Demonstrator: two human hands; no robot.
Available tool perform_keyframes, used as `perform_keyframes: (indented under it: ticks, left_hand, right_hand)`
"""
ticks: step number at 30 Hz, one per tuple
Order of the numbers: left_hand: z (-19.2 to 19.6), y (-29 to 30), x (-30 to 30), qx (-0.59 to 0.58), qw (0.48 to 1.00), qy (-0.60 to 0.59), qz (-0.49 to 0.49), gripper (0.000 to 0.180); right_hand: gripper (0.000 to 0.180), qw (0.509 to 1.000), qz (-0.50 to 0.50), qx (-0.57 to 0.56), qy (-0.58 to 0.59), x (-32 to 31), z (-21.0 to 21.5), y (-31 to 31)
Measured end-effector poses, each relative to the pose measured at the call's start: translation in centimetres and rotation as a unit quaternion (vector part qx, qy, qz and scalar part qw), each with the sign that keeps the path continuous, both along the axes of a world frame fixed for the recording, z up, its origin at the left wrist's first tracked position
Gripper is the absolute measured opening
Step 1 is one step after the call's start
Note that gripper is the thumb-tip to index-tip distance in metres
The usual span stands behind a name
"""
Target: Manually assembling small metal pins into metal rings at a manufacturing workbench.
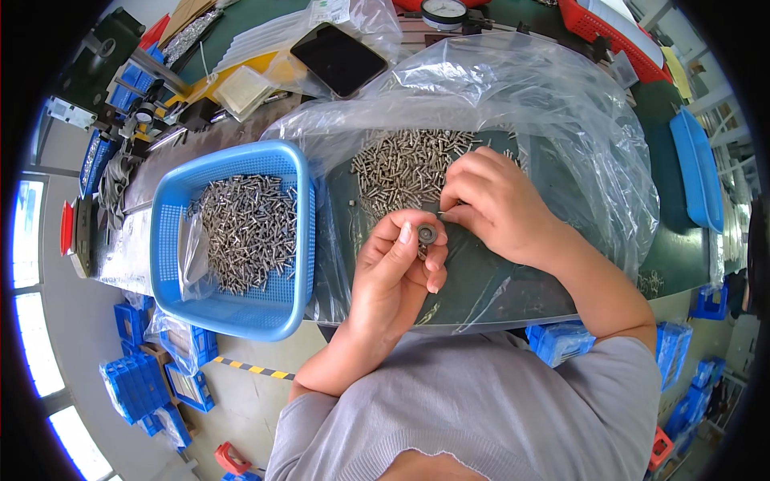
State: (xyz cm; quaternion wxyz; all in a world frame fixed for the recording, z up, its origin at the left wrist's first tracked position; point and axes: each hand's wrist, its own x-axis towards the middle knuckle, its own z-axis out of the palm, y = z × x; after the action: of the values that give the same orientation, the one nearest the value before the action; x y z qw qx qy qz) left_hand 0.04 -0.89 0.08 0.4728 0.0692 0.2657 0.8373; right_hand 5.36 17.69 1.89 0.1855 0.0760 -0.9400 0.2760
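Observation:
My left hand is closed around a small round grey metal piece with a ringed end facing up. My right hand meets it just above, thumb and forefinger pinched together at the left fingertips. A small dark bit shows at that pinch, too little to name. Beyond both hands lies a loose pile of small metal pins on clear plastic sheeting. To the left stands a blue plastic basket with many similar pins inside, and a crumpled clear bag against its left wall.
A black phone lies at the back on plastic. Behind it are a dial gauge and a red basket. A measuring stand is at the far left. At the right edge leans a blue tray. Blue crates stand on the floor.

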Motion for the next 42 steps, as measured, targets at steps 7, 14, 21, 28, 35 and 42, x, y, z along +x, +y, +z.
perform_keyframes:
  ticks: [7,14,21,28,35,42]
  left_hand:
    - [0.0,-0.1,0.1,-0.024,1.0,-0.014,-0.011,0.017]
    - [0.3,0.0,0.3,-0.038,0.999,-0.013,-0.014,0.018]
    - [0.2,0.0,0.2,-0.056,0.998,-0.008,-0.017,0.016]
    - [-0.3,-0.3,-0.1,-0.05,0.997,0.009,-0.058,0.018]
    - [0.2,0.0,0.3,-0.055,0.997,-0.015,-0.049,0.021]
    - [0.1,-0.1,0.0,-0.008,0.999,-0.03,0.008,0.021]
  right_hand:
    - [0.011,0.88,0.056,-0.443,-0.165,1.0,1.6,-0.7]
    - [0.011,0.887,0.06,-0.419,-0.182,1.2,2.0,-1.2]
    - [0.013,0.915,0.056,-0.367,-0.158,1.2,2.1,-1.3]
    - [0.021,0.963,0.084,-0.251,-0.043,0.9,1.4,-1.7]
    - [0.019,0.972,0.056,-0.227,0.002,0.9,1.7,-1.4]
    - [0.016,0.976,0.025,-0.218,0.0,0.3,0.9,-0.2]
